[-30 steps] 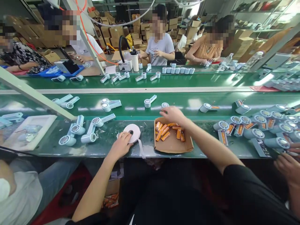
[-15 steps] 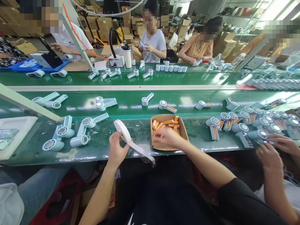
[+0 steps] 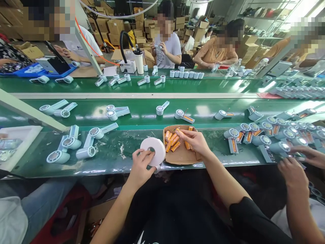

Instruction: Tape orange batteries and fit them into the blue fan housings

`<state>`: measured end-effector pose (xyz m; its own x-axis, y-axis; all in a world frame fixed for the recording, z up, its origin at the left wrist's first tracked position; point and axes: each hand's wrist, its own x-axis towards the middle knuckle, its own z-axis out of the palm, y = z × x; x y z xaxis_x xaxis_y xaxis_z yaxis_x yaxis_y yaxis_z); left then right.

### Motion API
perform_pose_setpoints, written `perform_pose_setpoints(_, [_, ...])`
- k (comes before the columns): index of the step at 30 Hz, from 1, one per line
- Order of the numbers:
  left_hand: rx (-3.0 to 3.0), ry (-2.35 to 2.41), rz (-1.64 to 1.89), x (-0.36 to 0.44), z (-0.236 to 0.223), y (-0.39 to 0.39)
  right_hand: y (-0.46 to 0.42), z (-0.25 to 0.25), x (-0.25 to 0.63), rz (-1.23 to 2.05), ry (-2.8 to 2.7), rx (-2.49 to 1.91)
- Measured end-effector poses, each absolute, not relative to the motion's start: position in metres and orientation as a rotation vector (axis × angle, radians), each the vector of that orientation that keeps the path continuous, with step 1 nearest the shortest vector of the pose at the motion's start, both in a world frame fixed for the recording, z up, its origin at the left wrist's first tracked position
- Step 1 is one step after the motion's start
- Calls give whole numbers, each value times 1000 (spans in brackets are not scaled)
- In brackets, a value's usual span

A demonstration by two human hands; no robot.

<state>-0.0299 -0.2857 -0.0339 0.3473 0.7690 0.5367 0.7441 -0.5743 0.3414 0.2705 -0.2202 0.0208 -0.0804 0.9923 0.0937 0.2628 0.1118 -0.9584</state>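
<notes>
My left hand (image 3: 142,166) grips a roll of white tape (image 3: 159,147), fingers at its centre hole, held upright over the near edge of the bench. A short loose end of tape hangs by the thumb. My right hand (image 3: 195,139) is closed in a pinch above a shallow cardboard box (image 3: 179,159), with an orange battery (image 3: 177,130) at the fingertips, partly hidden by them. Several more orange batteries (image 3: 172,141) lie in the box's left and far parts. To the left, pale blue handheld fan bodies (image 3: 72,141) rest on the bench.
Beyond the bench runs a green conveyor belt (image 3: 142,117) carrying spaced fan bodies. Many fan units with orange batteries (image 3: 257,127) crowd the right, beside a co-worker's hands (image 3: 291,169). A slanted metal post (image 3: 30,110) and white tray (image 3: 22,139) stand left. Co-workers sit opposite.
My left hand turned the tape roll face-on and moved it right, towards the box. My right hand rose from among the batteries with one pinched at its fingertips.
</notes>
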Motion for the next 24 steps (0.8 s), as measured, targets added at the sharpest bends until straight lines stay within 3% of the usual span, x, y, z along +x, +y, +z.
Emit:
perform_pose_setpoints(11, [2792,1405,946,-17,-14,-285,-267,2,225,1131,-1228,-1377])
perform_pose_setpoints(19, [2986,1262,856,-22,6,-273,-254,17,247,1614,-1289,-1096])
perform_pose_setpoints(24, [2801,1585,1153,15,-2,-282,-261,1,209,1317,-780,-952])
